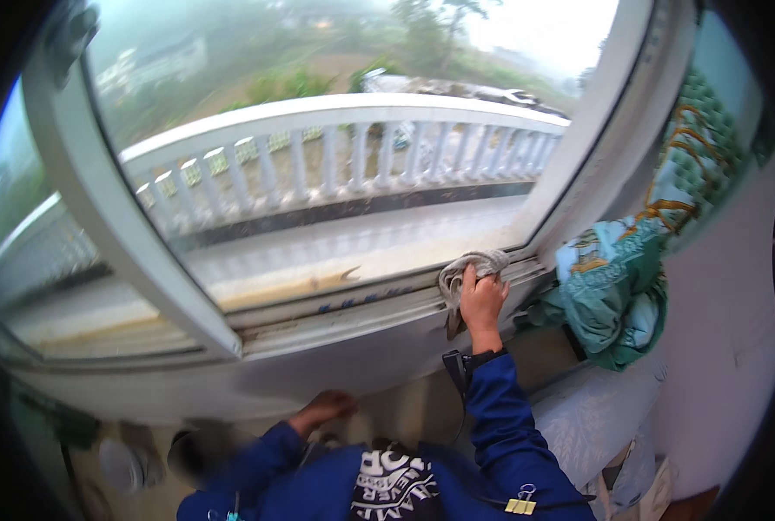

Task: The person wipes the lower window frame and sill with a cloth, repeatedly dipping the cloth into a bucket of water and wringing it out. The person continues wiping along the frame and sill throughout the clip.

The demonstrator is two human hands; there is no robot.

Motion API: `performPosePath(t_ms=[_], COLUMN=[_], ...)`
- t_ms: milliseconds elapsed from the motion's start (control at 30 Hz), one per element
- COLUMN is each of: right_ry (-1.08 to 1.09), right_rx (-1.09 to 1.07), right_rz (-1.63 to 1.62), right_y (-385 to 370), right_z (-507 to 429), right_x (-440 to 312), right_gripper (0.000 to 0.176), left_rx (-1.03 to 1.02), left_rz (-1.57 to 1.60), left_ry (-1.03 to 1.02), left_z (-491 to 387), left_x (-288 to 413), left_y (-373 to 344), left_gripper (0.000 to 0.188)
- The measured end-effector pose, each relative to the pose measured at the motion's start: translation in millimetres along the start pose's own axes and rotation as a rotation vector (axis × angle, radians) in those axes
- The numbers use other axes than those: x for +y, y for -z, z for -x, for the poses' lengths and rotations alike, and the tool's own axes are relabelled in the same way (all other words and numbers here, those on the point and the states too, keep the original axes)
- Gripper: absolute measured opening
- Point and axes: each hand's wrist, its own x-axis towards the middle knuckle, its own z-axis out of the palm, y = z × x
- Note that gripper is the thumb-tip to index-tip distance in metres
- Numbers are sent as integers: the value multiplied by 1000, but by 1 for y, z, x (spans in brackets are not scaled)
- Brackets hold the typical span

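Note:
My right hand [484, 301] grips a crumpled grey-beige cloth [454, 280]. It presses the cloth on the lower rail of the white sliding window frame [368, 311], close to the right-hand corner. Part of the cloth hangs over the inner edge of the sill. Above the track stands the window glass [335, 260], with brownish marks along its bottom. My left hand [327, 411] is held low in front of my body, below the sill and apart from it. Blur hides how its fingers are set, and no object shows in it.
A green patterned curtain [612, 293], tied with a golden cord, hangs right of the window. Below it lies something wrapped in patterned, clear plastic [596, 417]. A white rounded container [121, 464] stands on the floor at lower left. Outside runs a white balustrade [329, 163].

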Motion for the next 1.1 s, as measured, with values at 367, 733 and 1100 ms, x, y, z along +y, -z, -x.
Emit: performPosePath(t_ms=[367, 733, 1100], right_ry=[491, 159, -230], right_rx=[162, -762, -812], right_rz=[64, -1306, -1963], right_y=[-40, -30, 93], right_z=[133, 181, 103], right_x=[-151, -207, -81], right_gripper=[59, 24, 59], left_rx=[133, 155, 94], left_rz=[135, 228, 190], left_ry=[73, 24, -66], left_z=[57, 95, 93], left_x=[32, 12, 16], left_y=[20, 37, 42], left_gripper=[28, 27, 29])
